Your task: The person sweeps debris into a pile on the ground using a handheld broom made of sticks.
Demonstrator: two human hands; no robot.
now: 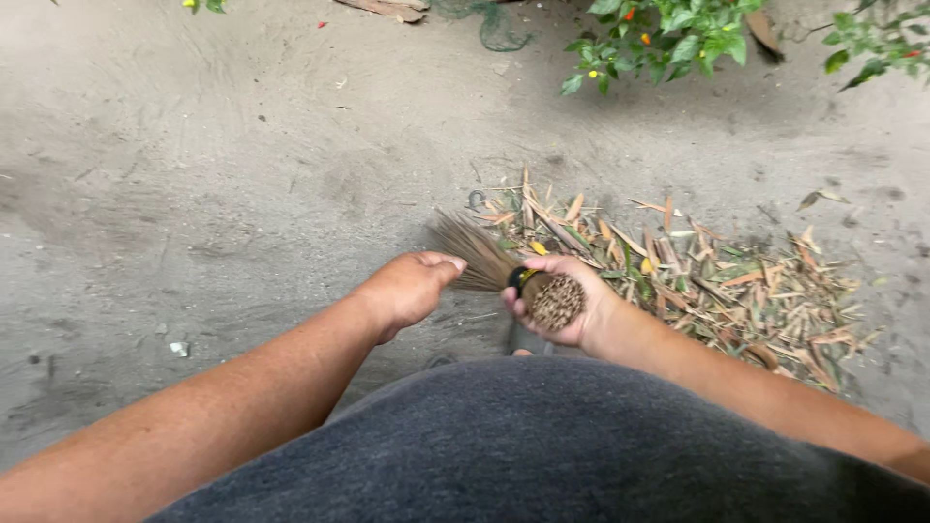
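Grey packed earth (223,174) is spreading out to the left of the hands. The left hand (412,289) is hovering loosely curled, empty, just beside the bristles. One stick broom (494,266) is pointing down and away, its bound butt end clamped in the right hand (562,305). Right of that hand, one heap of dry leaves and splinters (707,281) is lying gathered. Sweeping seems to be mid-stroke; the next pull probably needs both hands steadying the bundle. Two green plants (678,34) are standing beyond.
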